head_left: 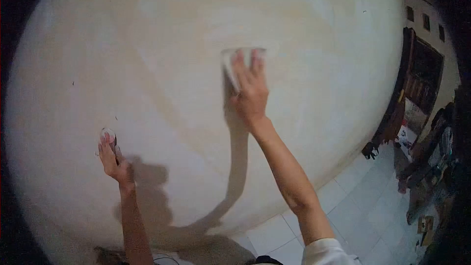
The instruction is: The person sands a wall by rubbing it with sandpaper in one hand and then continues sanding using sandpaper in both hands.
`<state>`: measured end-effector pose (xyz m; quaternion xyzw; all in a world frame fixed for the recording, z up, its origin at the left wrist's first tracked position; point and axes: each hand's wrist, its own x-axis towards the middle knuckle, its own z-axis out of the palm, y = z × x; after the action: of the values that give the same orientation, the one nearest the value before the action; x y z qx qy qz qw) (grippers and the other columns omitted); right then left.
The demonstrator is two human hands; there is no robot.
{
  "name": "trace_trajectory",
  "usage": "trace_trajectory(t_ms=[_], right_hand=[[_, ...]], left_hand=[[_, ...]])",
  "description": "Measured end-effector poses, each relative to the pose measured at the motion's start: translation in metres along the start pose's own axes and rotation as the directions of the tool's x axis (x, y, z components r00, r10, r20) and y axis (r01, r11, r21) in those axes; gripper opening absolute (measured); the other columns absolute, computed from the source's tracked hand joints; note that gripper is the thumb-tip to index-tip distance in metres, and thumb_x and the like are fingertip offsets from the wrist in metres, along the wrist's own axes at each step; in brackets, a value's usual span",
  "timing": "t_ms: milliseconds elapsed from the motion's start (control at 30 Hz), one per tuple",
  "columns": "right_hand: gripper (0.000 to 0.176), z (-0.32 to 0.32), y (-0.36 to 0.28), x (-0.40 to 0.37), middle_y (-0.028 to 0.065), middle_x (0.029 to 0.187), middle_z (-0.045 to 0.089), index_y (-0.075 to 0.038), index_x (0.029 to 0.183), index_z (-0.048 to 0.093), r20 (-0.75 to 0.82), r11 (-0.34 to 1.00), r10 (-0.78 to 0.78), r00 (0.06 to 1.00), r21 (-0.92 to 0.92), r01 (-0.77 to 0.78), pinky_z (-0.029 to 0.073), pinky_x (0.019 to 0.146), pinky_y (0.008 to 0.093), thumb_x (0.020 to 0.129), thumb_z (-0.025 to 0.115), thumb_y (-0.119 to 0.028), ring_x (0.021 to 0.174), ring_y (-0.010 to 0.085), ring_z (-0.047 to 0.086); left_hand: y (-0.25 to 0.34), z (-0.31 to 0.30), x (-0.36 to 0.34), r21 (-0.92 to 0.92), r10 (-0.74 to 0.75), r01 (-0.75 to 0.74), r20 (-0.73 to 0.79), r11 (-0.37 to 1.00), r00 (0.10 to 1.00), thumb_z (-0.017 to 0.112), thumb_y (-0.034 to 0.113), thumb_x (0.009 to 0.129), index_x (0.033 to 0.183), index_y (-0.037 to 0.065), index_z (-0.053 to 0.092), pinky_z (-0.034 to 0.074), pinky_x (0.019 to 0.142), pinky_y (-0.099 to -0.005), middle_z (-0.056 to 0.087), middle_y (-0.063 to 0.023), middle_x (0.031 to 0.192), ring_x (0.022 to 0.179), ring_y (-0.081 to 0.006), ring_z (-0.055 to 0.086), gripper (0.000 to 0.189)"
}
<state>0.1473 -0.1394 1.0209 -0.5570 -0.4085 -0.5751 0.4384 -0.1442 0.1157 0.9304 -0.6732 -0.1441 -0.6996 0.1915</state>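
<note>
A large pale wall with yellowish patches and whitish smears fills most of the view. My right hand reaches up to its middle, fingers laid over a flat pale plate that is widest along its straight top edge. The plate is pressed close to the wall, and both are slightly blurred. Lower on the left, my left hand is raised at the wall, its fingers over a small rounded whitish piece with a dark side. My palm and fingers hide part of that piece.
Light floor tiles run along the wall's foot. On the right stand a dark-framed opening and a cluttered heap. A small black item lies near the wall's base. Shadows of my arms fall on the wall.
</note>
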Motion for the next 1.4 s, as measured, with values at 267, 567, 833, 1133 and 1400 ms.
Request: trace_trajectory(t_ms=[267, 567, 833, 1133, 1400], right_hand=[[0.052, -0.002, 0.008, -0.016, 0.0062, 0.137, 0.056, -0.011, 0.129, 0.059, 0.075, 0.989, -0.142, 0.987, -0.036, 0.145, 0.038, 0.109, 0.0511, 0.079, 0.071, -0.015, 0.134, 0.035, 0.044], [0.056, 0.0, 0.007, -0.012, 0.0075, 0.139, 0.054, -0.009, 0.132, 0.056, 0.091, 0.978, -0.207, 0.974, 0.005, 0.207, 0.037, 0.108, 0.0554, 0.077, 0.066, -0.009, 0.136, 0.0387, 0.04], [0.059, -0.013, 0.019, -0.004, 0.0069, 0.141, 0.052, -0.01, 0.134, 0.054, 0.083, 0.997, -0.054, 0.995, -0.052, 0.059, 0.037, 0.109, 0.0518, 0.076, 0.064, -0.003, 0.135, 0.0361, 0.042], [0.055, -0.014, 0.019, 0.004, 0.0045, 0.141, 0.053, -0.011, 0.131, 0.057, 0.092, 0.982, -0.165, 0.982, -0.082, 0.173, 0.037, 0.11, 0.0511, 0.077, 0.062, -0.005, 0.135, 0.0338, 0.043], [0.058, -0.008, 0.03, 0.019, 0.0052, 0.142, 0.052, -0.01, 0.134, 0.054, 0.024, 0.991, -0.085, 0.996, -0.104, 0.087, 0.033, 0.113, 0.0508, 0.077, 0.063, -0.005, 0.135, 0.0351, 0.042]], left_hand=[[0.01, -0.005, 0.007, 0.052, -0.005, 0.004, 0.006, 0.999, 1.0, 0.054, 0.001, 0.095, 0.125, -0.003, 0.058, 0.039, 0.107, -0.0512, 0.061, -0.0143, 0.131, 0.125, -0.0318, 0.055, 0.031], [0.01, -0.002, 0.005, 0.007, -0.034, 0.034, 0.01, 0.999, 0.999, 0.053, -0.002, 0.093, 0.132, -0.002, 0.054, 0.034, 0.111, -0.0446, 0.06, -0.0129, 0.132, 0.126, -0.0289, 0.053, 0.039], [0.012, 0.0, 0.01, 0.026, 0.022, -0.02, -0.087, 0.999, 0.996, 0.054, -0.002, 0.092, 0.126, -0.001, 0.059, 0.039, 0.108, -0.0478, 0.062, -0.0108, 0.129, 0.123, -0.0297, 0.056, 0.034], [0.009, 0.002, 0.01, 0.056, 0.038, -0.033, -0.098, 0.998, 0.994, 0.055, 0.001, 0.094, 0.125, 0.001, 0.06, 0.043, 0.105, -0.0488, 0.063, -0.0115, 0.127, 0.122, -0.0308, 0.057, 0.032], [0.007, 0.002, 0.004, 0.1, 0.02, -0.013, -0.073, 0.995, 0.997, 0.055, 0.002, 0.094, 0.126, 0.001, 0.059, 0.043, 0.106, -0.0493, 0.062, -0.0106, 0.129, 0.122, -0.0304, 0.057, 0.032]])
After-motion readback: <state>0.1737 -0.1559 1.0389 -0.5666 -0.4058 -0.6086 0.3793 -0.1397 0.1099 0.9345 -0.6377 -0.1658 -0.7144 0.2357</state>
